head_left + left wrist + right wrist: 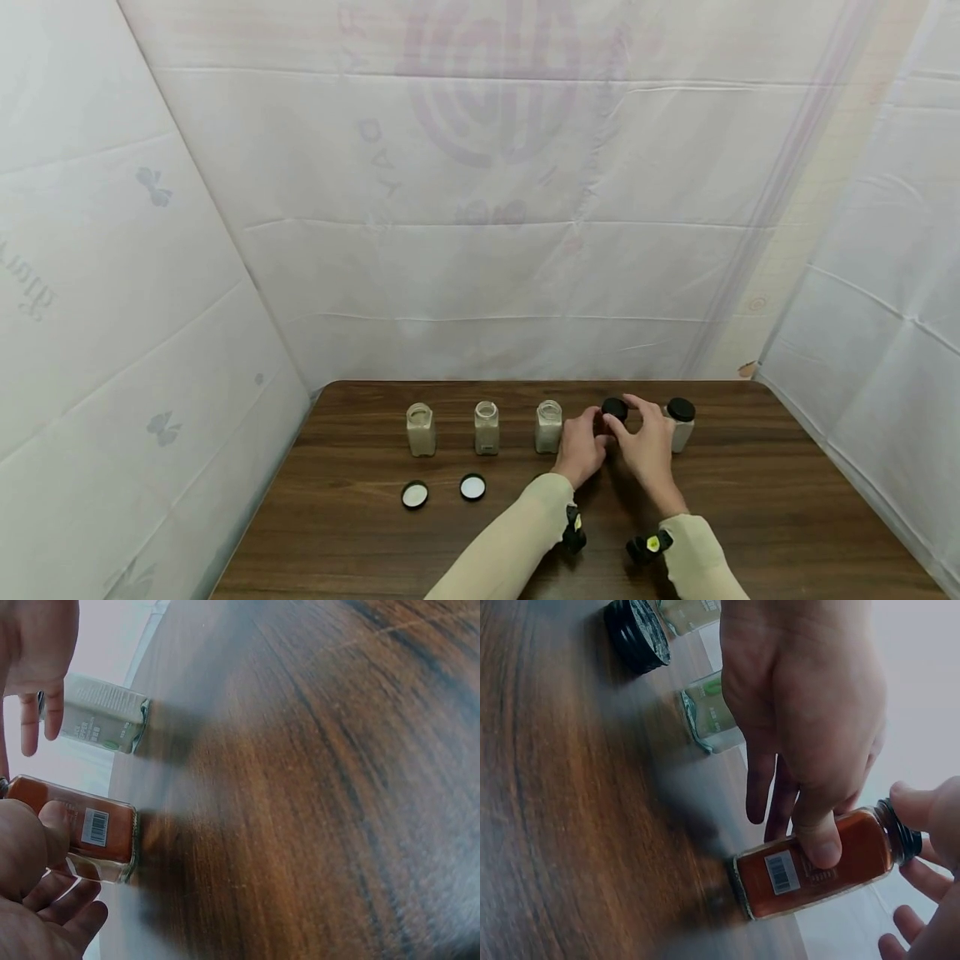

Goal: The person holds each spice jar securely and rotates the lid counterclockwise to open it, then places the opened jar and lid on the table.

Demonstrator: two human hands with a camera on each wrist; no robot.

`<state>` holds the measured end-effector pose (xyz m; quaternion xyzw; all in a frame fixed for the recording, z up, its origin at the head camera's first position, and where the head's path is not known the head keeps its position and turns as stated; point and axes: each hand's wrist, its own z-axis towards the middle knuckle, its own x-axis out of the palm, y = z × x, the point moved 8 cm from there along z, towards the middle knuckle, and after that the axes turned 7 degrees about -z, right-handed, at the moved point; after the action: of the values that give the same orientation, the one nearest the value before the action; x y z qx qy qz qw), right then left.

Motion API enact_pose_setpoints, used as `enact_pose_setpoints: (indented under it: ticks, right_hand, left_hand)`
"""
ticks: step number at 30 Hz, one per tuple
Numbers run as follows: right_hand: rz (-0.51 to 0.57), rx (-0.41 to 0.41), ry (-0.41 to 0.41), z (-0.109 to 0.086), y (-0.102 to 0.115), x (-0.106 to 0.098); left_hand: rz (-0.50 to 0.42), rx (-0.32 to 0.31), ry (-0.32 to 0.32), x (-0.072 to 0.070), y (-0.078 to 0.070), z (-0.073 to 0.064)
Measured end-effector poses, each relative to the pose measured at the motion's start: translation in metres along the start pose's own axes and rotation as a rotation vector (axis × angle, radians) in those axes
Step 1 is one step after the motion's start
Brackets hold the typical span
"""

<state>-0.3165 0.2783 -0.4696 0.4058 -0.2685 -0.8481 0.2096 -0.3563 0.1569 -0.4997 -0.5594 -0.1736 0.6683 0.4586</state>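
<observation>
My left hand (581, 448) grips the body of a square glass spice jar filled with orange-red powder (105, 829), its thumb across the side near a barcode label. My right hand (648, 443) pinches the jar's black screw lid (615, 407) between thumb and fingers. The jar stands upright with its base at the table. In the right wrist view, the lid sits on the jar's neck (891, 834). Just right of my right hand stands another jar with a black lid (681, 410), holding pale contents, partly hidden by the fingers.
Three lidless glass jars stand in a row to the left: one far left (421, 432), one in the middle (487, 430), one beside my left hand (548, 428). Two lids, left (415, 496) and right (472, 487), lie inside-up before them. Another black lid (636, 636) lies on the wooden table (337, 550).
</observation>
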Motion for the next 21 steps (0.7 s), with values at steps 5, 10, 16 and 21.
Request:
enact_pose_setpoints:
  ticks: [5,10,16,21]
  right_hand:
    - [0.009,0.043,-0.042,-0.0008,-0.0018,-0.001]
    - [0.0,0.076,-0.046,-0.002,-0.0025,-0.0007]
    - [0.0,0.052,-0.067,-0.0022,0.0008,-0.0001]
    - [0.0,0.039,-0.06,-0.0021,0.0021,0.0009]
  left_hand:
    - [-0.01,-0.003,0.002,0.0002,0.0008,0.0003]
    - [0.001,0.007,0.004,0.0004,0.0001,-0.0004]
    - [0.028,0.044,-0.018,-0.0013,-0.0016,0.0009]
    - [0.026,0.055,-0.012,-0.0025,-0.0028,0.0008]
